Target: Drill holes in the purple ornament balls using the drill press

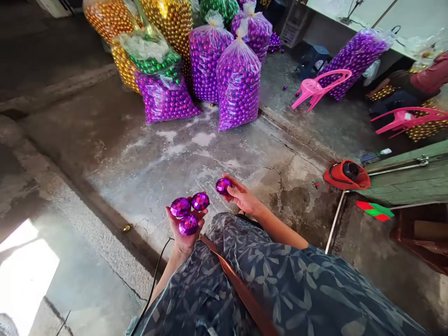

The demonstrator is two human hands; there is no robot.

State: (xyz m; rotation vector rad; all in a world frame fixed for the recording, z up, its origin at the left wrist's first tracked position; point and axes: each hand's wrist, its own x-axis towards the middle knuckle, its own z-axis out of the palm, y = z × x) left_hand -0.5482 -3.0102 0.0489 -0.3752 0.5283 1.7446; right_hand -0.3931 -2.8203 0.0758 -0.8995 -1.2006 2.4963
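Observation:
Three shiny purple faceted baubles (189, 225) rest together in my left hand (185, 238), which is palm up with the fingers curled round them. Another purple bauble (223, 186) is pinched between the thumb and fingers of my right hand (241, 196), a little to the right and apart from the other three. Both hands are in front of my body, above the concrete floor.
Tied clear bags of purple balls (240, 84) stand ahead, beside bags of gold balls (171, 32). A pink chair (315, 88), a red container (346, 175) and a green panel (409, 172) are to the right. A seated person (420, 84) is at far right.

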